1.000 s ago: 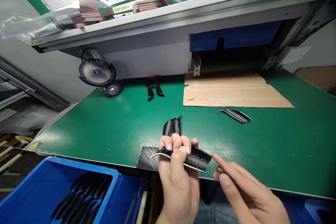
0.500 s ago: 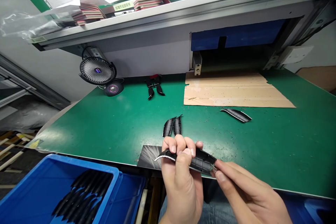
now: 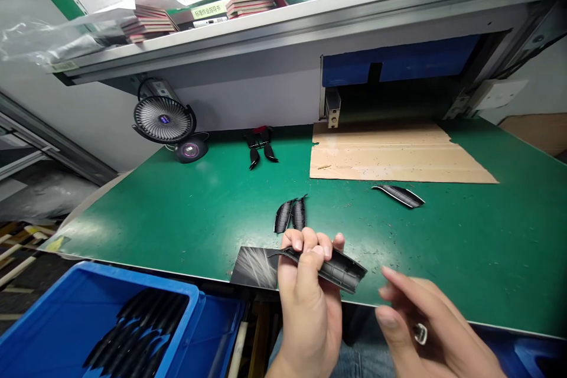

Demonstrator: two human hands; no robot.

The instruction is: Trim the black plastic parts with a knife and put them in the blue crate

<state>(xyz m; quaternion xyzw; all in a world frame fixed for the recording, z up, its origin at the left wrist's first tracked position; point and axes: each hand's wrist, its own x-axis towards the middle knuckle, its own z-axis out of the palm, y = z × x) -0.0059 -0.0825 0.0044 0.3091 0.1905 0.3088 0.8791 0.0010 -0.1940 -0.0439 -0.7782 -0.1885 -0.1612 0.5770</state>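
My left hand (image 3: pixel 310 295) is closed around a curved black plastic part (image 3: pixel 343 270) with a ribbed, grid-like inner face, held above the near bench edge. Its right end sticks out past my fingers. My right hand (image 3: pixel 429 322) is to the right, apart from the part, with thumb and forefinger spread. Inside its curled lower fingers shows a small shiny metal-ended thing (image 3: pixel 420 334), most of it hidden. Just beyond my left hand lie two similar black parts (image 3: pixel 291 214). Another black part with pale edges (image 3: pixel 400 195) rests farther right.
A blue bin (image 3: pixel 195 301) with several black parts is at the lower left. On the green bench (image 3: pixel 186 218) are a dark plate (image 3: pixel 252 266), a cardboard sheet (image 3: pixel 398 153), a small fan (image 3: pixel 165 120) and black pieces (image 3: pixel 261 147) at the back. A shelf (image 3: pixel 283 18) overhangs.
My right hand has come off the part's right end and moved right, its thumb and forefinger parting. The part has turned slightly in my left hand, and its pale left edge no longer shows.
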